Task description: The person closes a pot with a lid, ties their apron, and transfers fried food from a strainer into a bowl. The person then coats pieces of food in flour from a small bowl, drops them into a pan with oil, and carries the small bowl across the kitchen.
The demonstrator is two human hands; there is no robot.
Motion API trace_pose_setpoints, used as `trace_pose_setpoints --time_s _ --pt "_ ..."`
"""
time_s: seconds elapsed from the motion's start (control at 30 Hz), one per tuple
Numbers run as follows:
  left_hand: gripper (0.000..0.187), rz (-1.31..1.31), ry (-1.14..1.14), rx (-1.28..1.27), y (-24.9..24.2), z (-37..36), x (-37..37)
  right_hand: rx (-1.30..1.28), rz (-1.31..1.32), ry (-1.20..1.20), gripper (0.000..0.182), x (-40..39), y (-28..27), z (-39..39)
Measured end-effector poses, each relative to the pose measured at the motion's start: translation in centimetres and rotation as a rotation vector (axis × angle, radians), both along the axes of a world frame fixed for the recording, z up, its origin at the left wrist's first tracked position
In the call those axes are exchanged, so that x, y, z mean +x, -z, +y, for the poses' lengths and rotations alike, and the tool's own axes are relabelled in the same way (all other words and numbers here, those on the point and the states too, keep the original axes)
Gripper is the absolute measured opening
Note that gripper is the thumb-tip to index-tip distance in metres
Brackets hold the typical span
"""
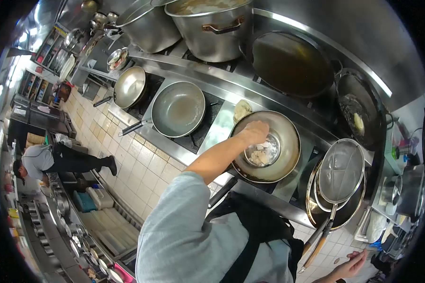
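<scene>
My left hand [256, 132] reaches over a frying pan [290, 141] on the stove, its fingers curled closed at the edge of a small metal bowl [277, 155] inside that pan. Pale lumps and white powder [262, 154] lie in the bowl. The fingertips are partly hidden, so I cannot tell what they pinch. Low at the right, away from the stove, my right hand [352, 268] is held out with fingers loosely apart and nothing in it. A crumpled pale cloth [242, 110] sits just behind the pan.
Two more frying pans [178, 109] [130, 87] stand to the left. Large pots [212, 40] and a wide dark pan [293, 63] line the back. A strainer [341, 172] rests over pans at right, handles jutting out. A person [52, 158] bends at the far-left counter.
</scene>
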State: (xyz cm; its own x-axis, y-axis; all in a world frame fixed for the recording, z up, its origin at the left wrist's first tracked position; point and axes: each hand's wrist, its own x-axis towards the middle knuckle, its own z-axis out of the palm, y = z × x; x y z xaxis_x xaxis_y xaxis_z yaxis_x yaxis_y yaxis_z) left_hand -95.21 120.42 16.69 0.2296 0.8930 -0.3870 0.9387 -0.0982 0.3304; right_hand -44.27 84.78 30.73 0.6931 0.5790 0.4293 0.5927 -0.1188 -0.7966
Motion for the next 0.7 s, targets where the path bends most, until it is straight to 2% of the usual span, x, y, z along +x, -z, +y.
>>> trace_pose_setpoints --time_s 0.1,0.17,0.23,0.3,0.37,0.43,0.5,0.53,0.6,0.7 --pt "0.040 -0.121 0.107 -0.090 0.3 0.1 -1.1 -0.058 0.043 -0.100 0.031 -0.1 -0.9 2.2" --pt "0.042 -0.355 -0.054 -0.043 0.1 -0.4 -2.1 -0.163 -0.057 -0.258 0.029 -0.7 -1.5 4.1" --pt "0.041 -0.416 -0.040 -0.025 -0.2 -0.9 -3.3 -0.182 -0.014 -0.268 0.027 -1.7 -1.9 5.9" --pt "0.041 -0.586 -0.205 0.055 -1.8 -2.0 -3.2 -0.366 -0.096 -0.436 0.026 -2.7 -3.0 7.5" --pt "0.048 -0.785 -0.281 -0.061 -4.9 -2.8 -2.5 -0.481 -0.122 -0.441 0.024 -5.5 -3.9 9.7" --pt "0.056 -0.821 -0.343 -0.252 -7.3 -3.0 -1.5 -0.442 -0.012 -0.483 0.021 -10.2 -5.2 12.5" --pt "0.056 -0.997 -0.285 -0.144 -5.3 -3.0 -0.2 -0.465 -0.382 -0.653 0.019 -12.5 -6.8 15.1" --pt "0.056 -1.002 -0.243 -0.158 -7.0 -3.2 1.0 -0.447 -0.415 -0.703 0.018 -13.5 -7.0 16.3" --pt "0.054 -1.020 -0.297 -0.320 -11.8 -4.3 3.0 -0.390 -0.505 -0.814 0.018 -14.9 -7.1 18.4" --pt "0.054 -1.134 -0.299 -0.439 -12.6 -4.3 5.5 -0.383 -0.614 -0.920 0.025 -16.6 -6.4 21.1"
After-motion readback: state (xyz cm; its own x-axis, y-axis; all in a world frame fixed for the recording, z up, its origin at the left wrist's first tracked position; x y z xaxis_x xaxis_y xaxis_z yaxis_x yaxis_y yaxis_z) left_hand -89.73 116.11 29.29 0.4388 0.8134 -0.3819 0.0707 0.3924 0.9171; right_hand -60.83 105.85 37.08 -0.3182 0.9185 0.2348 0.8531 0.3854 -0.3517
